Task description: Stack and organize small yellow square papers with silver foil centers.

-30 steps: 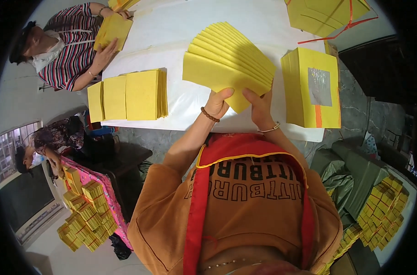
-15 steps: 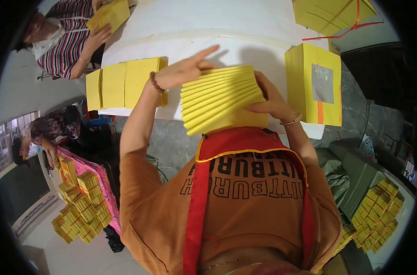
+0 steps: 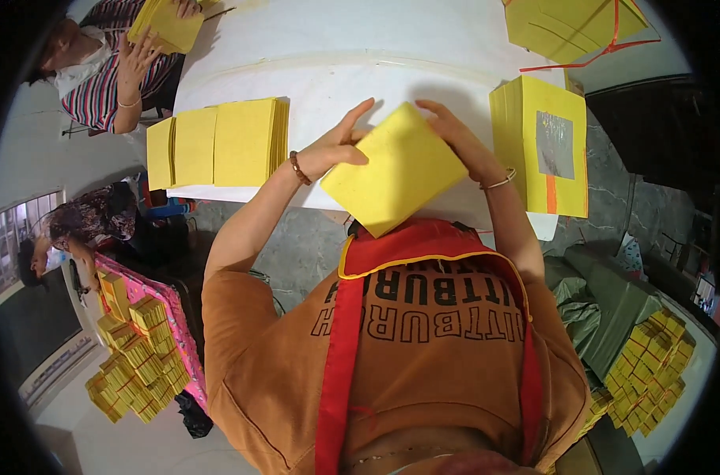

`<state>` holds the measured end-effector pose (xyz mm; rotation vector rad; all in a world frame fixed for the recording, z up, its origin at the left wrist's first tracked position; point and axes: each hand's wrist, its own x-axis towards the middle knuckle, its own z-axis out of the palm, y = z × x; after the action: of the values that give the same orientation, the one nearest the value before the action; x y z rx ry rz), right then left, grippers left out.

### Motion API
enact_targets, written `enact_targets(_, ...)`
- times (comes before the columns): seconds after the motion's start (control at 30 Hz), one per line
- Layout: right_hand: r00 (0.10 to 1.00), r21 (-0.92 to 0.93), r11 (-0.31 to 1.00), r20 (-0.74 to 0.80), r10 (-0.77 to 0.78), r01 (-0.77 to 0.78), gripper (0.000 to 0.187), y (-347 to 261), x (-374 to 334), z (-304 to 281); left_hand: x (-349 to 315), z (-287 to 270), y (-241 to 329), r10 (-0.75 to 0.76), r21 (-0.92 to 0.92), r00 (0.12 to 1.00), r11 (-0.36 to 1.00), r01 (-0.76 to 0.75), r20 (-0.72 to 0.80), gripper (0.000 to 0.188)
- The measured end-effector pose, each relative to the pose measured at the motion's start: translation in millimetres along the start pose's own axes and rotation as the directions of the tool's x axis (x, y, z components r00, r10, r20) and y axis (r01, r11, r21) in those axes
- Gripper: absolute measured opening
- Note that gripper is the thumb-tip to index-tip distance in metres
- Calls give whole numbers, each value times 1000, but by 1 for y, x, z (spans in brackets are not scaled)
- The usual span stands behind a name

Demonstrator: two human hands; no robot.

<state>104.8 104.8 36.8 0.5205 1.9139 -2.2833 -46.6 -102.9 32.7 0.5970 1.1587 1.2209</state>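
Between my hands, above the near edge of the white table (image 3: 328,95), a stack of yellow folded paper (image 3: 399,174) is tilted with one corner toward me. My left hand (image 3: 336,150) grips its left edge, thumb on top and index finger stretched out. Along the upper right edge lies my right hand (image 3: 459,142), fingers extended past the far corner; its thumb is hidden behind the stack. To the left, yellow paper piles (image 3: 229,142) overlap in a row. On the right stands a thick yellow stack (image 3: 526,142) with a silvery rectangle and an orange band.
Another yellow bundle (image 3: 570,28) tied with orange ribbon lies at the far right. A co-worker in a striped top (image 3: 99,99) handles yellow paper at far left. Another person (image 3: 99,214) leans by a pink cloth (image 3: 158,305), near bundled yellow stacks (image 3: 138,356). More bundles (image 3: 649,372) sit lower right.
The fanned stack has come together and turned, now showing a flat face. My left hand has moved from above it to grip its left edge. The co-worker's paper has shifted left.
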Motion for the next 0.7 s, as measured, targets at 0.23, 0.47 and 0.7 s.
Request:
enact_targets(0.23, 997, 698, 716, 44, -58, 10, 82, 28, -2, 5, 9, -4, -10, 232, -309, 926, 894, -324, -298, 91)
enact_targets(0.47, 992, 421, 904, -123, -21, 71, 64, 16, -1, 11, 18, 47, 14, 314, 146, 816, 949, -279, -486, 99)
enact_targets(0.7, 997, 854, 518, -7, -76, 45, 45, 60, 8, -3, 19, 81, 23, 562, 448, 759, 801, -398, -330, 100)
